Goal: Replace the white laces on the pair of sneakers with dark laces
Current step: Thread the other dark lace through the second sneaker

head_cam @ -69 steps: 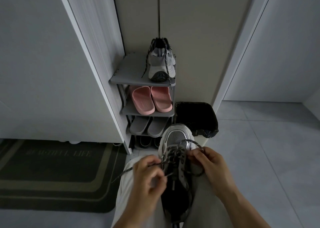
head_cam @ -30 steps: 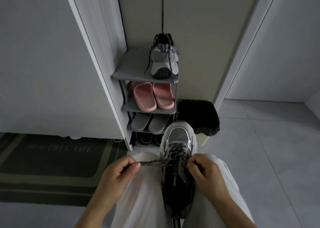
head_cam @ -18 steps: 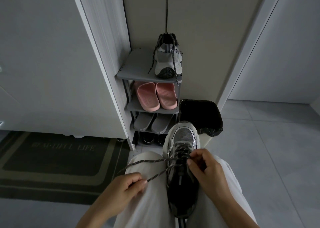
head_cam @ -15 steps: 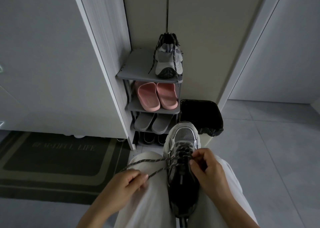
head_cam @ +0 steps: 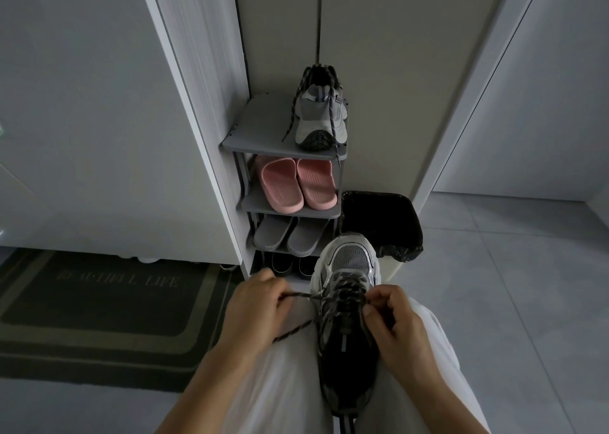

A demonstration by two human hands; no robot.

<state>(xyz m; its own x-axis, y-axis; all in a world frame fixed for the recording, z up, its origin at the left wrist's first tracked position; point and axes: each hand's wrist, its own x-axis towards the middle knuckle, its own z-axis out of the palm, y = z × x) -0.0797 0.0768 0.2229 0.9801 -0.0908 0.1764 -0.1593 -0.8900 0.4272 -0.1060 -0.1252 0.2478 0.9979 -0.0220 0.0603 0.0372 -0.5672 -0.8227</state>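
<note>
Your left hand [head_cam: 260,305] pinches the dark lace [head_cam: 306,297], taut off the sneaker [head_cam: 349,361] on your lap. Your right hand [head_cam: 397,326] pinches lace at the eyelets.

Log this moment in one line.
left hand: pinches dark lace | right hand: pinches dark lace at sneaker | other sneaker: on rack

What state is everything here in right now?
Lap sneaker: on the lap, dark lace threaded, untied.
Dark lace: stretched left from the sneaker.
Left hand: pinching the lace.
Right hand: pinching the lace at the sneaker.
Shelf sneaker: dark-laced, untied, ends dangling.
Bin: open, black-lined.
</note>
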